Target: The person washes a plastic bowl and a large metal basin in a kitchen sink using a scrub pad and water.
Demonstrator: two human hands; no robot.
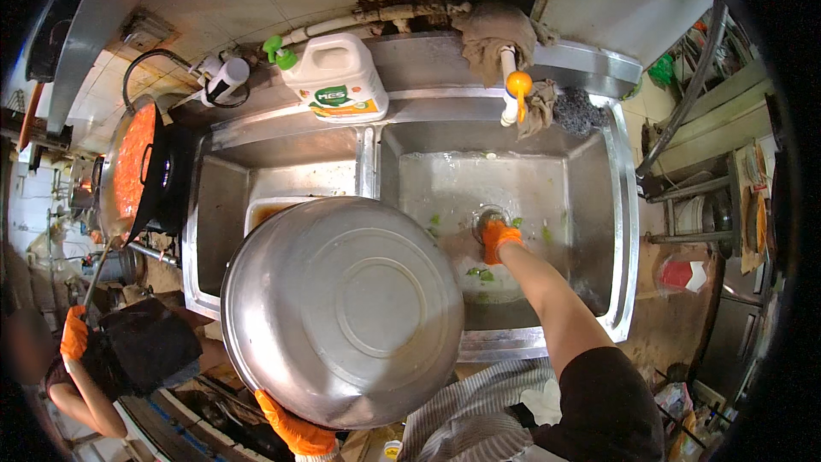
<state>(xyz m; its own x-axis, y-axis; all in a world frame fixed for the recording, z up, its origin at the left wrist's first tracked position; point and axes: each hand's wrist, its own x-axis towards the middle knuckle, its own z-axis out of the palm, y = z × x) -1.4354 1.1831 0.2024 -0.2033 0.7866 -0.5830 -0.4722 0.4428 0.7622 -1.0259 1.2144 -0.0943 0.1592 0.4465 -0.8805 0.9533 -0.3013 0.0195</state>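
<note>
My left hand (pixel 296 427), in an orange glove, grips the rim of a large round metal basin (pixel 359 308). The basin is tilted with its underside towards me, over the left sink bowl and the divider. My right hand (pixel 498 240), also gloved in orange, reaches down to the drain (pixel 492 215) in the floor of the right sink bowl (pixel 584 179). Its fingertips are hidden at the drain, so whether they hold anything does not show. Shallow water and green leaf scraps (pixel 481 274) lie around it.
A white jug with a green pump (pixel 340 80) stands behind the sinks. A white tap with an orange handle (pixel 518 85), grey rags and a dark scouring pad (pixel 580 112) are at the back right. At left, a co-worker's gloved hand (pixel 74 333) holds a long tool by a wok of red food (pixel 136 160).
</note>
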